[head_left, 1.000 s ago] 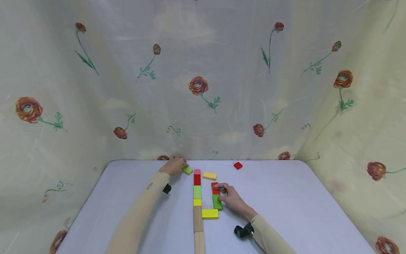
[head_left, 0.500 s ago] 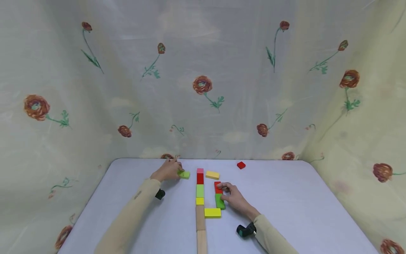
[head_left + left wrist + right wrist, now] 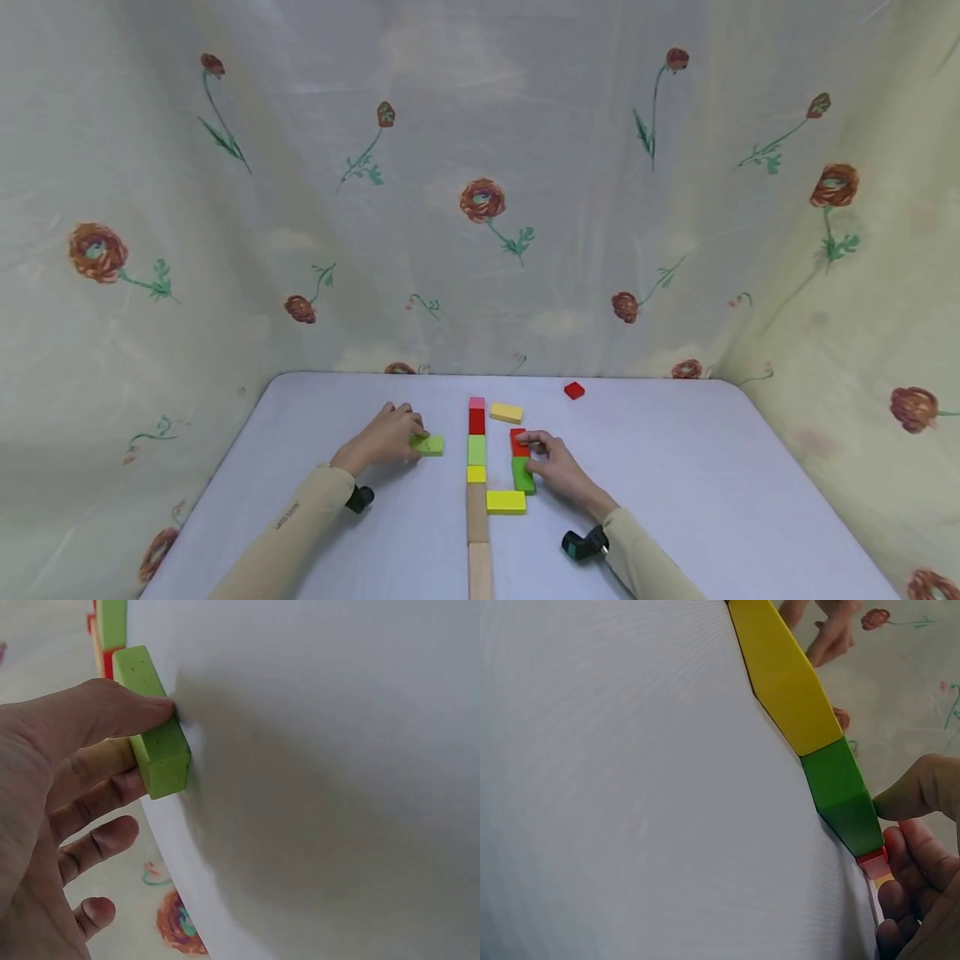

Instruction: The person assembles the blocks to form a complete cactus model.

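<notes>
My left hand [image 3: 384, 435] pinches a light green block [image 3: 431, 446] between thumb and fingers, left of a straight row of blocks. In the left wrist view the thumb lies across the green block [image 3: 166, 754], with the lower fingers spread free. My right hand [image 3: 562, 472] is right of the row, its index finger touching a red block [image 3: 517, 438] and its thumb at a darker green block [image 3: 523, 477]. These two lie end to end. The right wrist view shows the thumb against the green block [image 3: 847, 799]. A yellow block [image 3: 506, 502] links that green one to the row.
The row runs through pink, dark red [image 3: 477, 422], light green [image 3: 477, 450], yellow [image 3: 476, 474] and bare wooden blocks [image 3: 477, 513] towards the near edge. A pale yellow block [image 3: 506, 413] and a red block [image 3: 574, 390] lie at the back of the white table [image 3: 675, 467].
My left hand has drawn the light green block back from the far edge, towards me and somewhat left of the row. The right hand stays on the red and green blocks.
</notes>
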Motion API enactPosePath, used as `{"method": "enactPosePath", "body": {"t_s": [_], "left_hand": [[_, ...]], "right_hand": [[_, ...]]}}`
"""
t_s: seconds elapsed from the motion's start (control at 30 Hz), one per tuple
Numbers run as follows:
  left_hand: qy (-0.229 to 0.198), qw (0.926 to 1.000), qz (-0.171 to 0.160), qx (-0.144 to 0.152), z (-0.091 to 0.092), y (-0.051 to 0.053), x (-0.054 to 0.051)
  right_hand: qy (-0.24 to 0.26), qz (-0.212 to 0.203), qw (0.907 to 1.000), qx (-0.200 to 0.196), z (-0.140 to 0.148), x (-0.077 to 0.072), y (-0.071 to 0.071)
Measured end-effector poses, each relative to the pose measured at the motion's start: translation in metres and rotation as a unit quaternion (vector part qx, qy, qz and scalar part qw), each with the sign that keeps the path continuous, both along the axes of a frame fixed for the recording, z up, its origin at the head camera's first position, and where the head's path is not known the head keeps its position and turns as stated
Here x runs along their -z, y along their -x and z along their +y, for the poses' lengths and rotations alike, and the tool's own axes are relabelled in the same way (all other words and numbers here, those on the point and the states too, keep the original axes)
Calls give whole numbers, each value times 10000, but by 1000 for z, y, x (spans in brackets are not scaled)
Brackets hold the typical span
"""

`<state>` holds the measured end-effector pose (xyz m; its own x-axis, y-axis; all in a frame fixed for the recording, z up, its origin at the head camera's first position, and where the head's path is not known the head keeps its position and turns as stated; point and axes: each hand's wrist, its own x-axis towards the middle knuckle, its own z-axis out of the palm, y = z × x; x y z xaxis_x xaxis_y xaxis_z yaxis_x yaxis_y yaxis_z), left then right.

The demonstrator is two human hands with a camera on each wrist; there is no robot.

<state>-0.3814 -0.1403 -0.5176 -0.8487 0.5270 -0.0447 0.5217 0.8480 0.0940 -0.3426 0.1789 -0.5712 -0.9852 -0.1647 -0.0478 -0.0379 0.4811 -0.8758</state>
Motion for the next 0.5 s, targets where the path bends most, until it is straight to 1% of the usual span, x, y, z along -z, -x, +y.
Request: {"method": "enactPosePath", "body": {"t_s": [0.13,0.2,0.27,0.37,0.5], "left_hand": [[-46,10000,-21,77,4,-20,1],[-79,9999,-72,45,8,-27,1],[-78,9999,-97,6,11,-34,1],[-74,9999,-102,29,15,-43,1],[-108,9997,-12,199,17,-52,1]], "right_hand": [[-45,24,10000,20,1,2,0],[-42,30,10000,29,1,2,0],[-35,38,10000,40,1,2,0],[-78,18,9999,65,0,2,1],[-95,-21,9999,73,-1,1,1]]}}
